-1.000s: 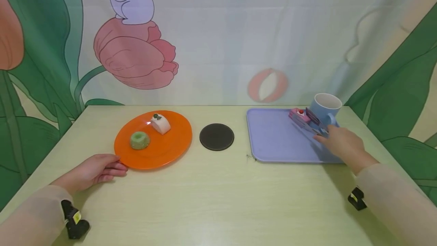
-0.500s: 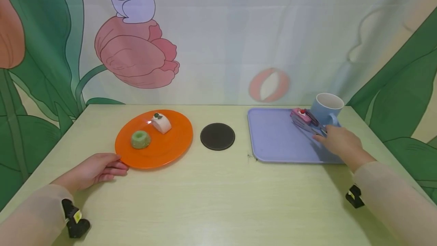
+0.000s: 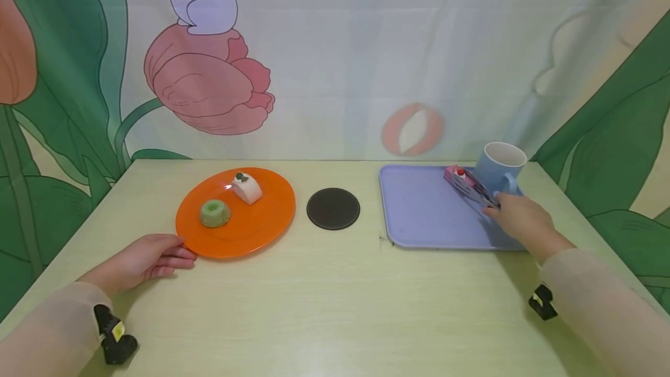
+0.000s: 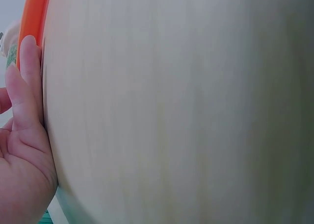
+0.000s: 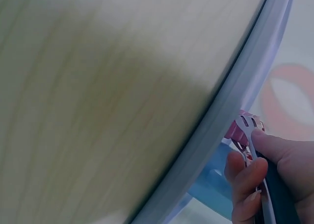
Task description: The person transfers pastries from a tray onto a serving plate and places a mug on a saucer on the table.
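In the head view, my right hand [image 3: 520, 217] grips metal tongs [image 3: 477, 192] with fork-like ends over the lilac tray [image 3: 429, 214]. Their tips are drawn close together at a small pink cake [image 3: 452, 174] topped with a red berry. The right wrist view shows the thumb and curled fingers around the dark handle, with tines overlapping the cake. On the other side, my left hand [image 3: 149, 260] holds the near-left rim of an orange plate [image 3: 262, 228] with thumb and fingers. A green ring-shaped cake [image 3: 215, 213] and a white cake slice [image 3: 246, 188] sit on that plate.
A blue mug [image 3: 497, 167] stands at the tray's far right corner, close beside the tongs. Between plate and tray lies a round black coaster [image 3: 333, 209]. A printed curtain [image 3: 324, 63] hangs behind the table's far edge.
The tongs' two arms have come closer together at the pink cake, squeezed by my right hand. My left hand stays at the plate's rim.
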Motion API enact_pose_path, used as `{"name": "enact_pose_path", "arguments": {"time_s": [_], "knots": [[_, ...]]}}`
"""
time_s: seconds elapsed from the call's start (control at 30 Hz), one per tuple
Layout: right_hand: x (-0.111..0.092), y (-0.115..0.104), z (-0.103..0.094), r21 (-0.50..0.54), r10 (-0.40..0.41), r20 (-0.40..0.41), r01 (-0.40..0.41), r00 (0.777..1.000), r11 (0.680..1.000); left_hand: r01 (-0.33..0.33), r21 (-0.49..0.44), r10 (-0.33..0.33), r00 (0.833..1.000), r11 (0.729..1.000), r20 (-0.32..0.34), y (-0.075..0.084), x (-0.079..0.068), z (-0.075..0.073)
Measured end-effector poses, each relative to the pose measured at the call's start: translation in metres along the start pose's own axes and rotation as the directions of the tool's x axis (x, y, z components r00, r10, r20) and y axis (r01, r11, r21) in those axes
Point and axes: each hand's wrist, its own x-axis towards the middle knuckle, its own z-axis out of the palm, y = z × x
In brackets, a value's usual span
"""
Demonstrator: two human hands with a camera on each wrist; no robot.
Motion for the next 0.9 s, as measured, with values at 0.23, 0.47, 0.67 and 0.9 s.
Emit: {"name": "enact_pose_path", "arguments": {"time_s": [0.23, 0.47, 0.67, 0.9], "knots": [[0.0004, 0.0000, 0.0004, -0.008, -0.005, 0.027, 0.006, 1.000, 1.000, 0.004, 0.009, -0.004, 1.000, 1.000, -0.005, 0.0001, 0.0001, 0.0011], [0.0015, -0.0017, -0.0038, 0.061, 0.017, 0.117, -0.024, 0.993, 0.998, 0.008, 0.012, -0.007, 1.000, 1.000, -0.008, 0.0017, -0.0001, 0.0012], [0.0009, 0.0005, -0.0026, 0.067, 0.005, 0.115, -0.013, 0.993, 0.998, 0.010, 0.013, -0.010, 1.000, 1.000, -0.004, 0.0031, -0.0015, 0.0021], [-0.0028, 0.0021, -0.0024, 0.085, -0.043, 0.097, 0.034, 0.994, 0.996, 0.015, 0.013, -0.015, 1.000, 1.000, -0.012, 0.0019, -0.0008, 0.0020]]}}
